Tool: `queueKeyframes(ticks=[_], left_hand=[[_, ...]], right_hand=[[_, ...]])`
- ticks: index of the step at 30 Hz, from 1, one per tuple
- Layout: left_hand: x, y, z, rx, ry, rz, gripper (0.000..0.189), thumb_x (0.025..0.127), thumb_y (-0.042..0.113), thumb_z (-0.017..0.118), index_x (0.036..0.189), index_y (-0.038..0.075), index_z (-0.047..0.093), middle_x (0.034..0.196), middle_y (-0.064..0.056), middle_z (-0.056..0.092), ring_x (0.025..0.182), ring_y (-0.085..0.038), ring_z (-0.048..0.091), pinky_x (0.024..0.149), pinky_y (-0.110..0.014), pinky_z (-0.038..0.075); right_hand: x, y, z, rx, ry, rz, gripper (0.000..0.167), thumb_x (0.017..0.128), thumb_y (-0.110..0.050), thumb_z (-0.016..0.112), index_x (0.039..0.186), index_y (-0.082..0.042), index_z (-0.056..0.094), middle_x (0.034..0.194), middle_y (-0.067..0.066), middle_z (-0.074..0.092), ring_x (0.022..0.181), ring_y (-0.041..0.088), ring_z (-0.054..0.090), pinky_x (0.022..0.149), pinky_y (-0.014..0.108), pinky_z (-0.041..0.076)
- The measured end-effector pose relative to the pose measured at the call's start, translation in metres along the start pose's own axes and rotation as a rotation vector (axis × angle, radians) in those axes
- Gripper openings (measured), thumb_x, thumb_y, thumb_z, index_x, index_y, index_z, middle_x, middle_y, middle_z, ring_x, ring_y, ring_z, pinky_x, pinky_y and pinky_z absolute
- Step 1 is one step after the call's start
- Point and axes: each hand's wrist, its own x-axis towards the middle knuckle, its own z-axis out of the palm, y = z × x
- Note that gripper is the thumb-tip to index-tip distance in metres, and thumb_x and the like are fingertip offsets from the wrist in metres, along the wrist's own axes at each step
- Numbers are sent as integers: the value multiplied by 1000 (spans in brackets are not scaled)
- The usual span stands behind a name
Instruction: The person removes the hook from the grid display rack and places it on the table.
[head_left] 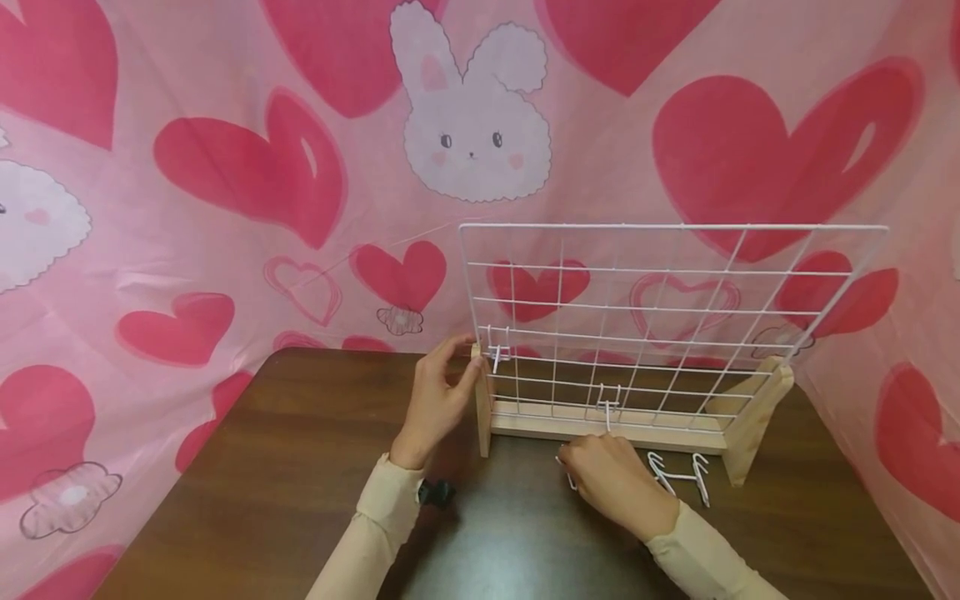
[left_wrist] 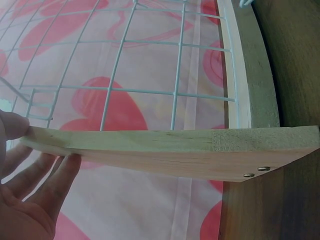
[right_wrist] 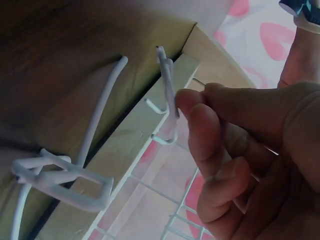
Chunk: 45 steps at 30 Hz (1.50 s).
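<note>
While the left hand (head_left: 438,402) grips the upper part of the left wooden side panel (head_left: 483,417), thumb at its edge and fingertips against its outer face, the right hand (head_left: 617,479) pinches a white wire hook (right_wrist: 169,85) between thumb and forefinger, its other fingers curled. That pinched hook is in front of the wooden base bar (head_left: 540,425). On the white wire grid (head_left: 675,226) hang an upper left hook (head_left: 497,354) near the left hand and a lower middle hook (head_left: 607,405). Another loose hook (head_left: 681,477) lies on the brown table (head_left: 262,467), just beside the right hand and near the right wooden side panel (head_left: 757,421). Behind stands a pink heart-print backdrop (head_left: 472,154)
</note>
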Motion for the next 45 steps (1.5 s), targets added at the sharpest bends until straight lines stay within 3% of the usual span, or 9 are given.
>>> queueKeyframes(ticks=[7, 17, 25, 32, 45], left_hand=[[2, -1, 0, -4, 7, 9, 28, 98, 8, 70, 126, 2, 68, 112, -23, 74, 101, -27, 74, 76, -26, 64], [-1, 0, 0, -5, 4, 0, 30, 98, 7, 71, 126, 0, 68, 112, -20, 75, 102, -28, 74, 76, -35, 66], [-1, 0, 0, -7, 6, 1, 29, 98, 8, 71, 126, 0, 68, 111, -17, 75, 101, -27, 74, 76, -29, 65], [0, 0, 0, -26, 0, -15, 28, 98, 7, 71, 125, 3, 69, 112, -19, 75, 100, -27, 75, 77, -29, 65], [-1, 2, 1, -7, 4, -11, 29, 98, 8, 71, 126, 5, 69, 114, -20, 75, 101, -27, 75, 77, -30, 65]], right_hand=[[1, 3, 1, 7, -66, 35, 30, 76, -7, 83, 62, -20, 60, 58, -3, 62, 51, 18, 58, 41, 34, 38], [-1, 3, 6, 20, -55, 24, 31, 75, -7, 82, 61, -20, 59, 57, -3, 61, 50, 18, 57, 41, 34, 36], [0, 2, 7, 56, -72, 56, 31, 85, -14, 81, 62, -20, 62, 57, -4, 63, 51, 16, 57, 43, 34, 37], [-2, 1, 12, 83, -65, 46, 30, 78, -15, 87, 62, -21, 63, 61, -7, 61, 57, 17, 62, 47, 34, 43], [-6, 2, 21, 113, -62, 6, 29, 77, -13, 87, 62, -20, 64, 63, -7, 61, 57, 18, 62, 46, 33, 42]])
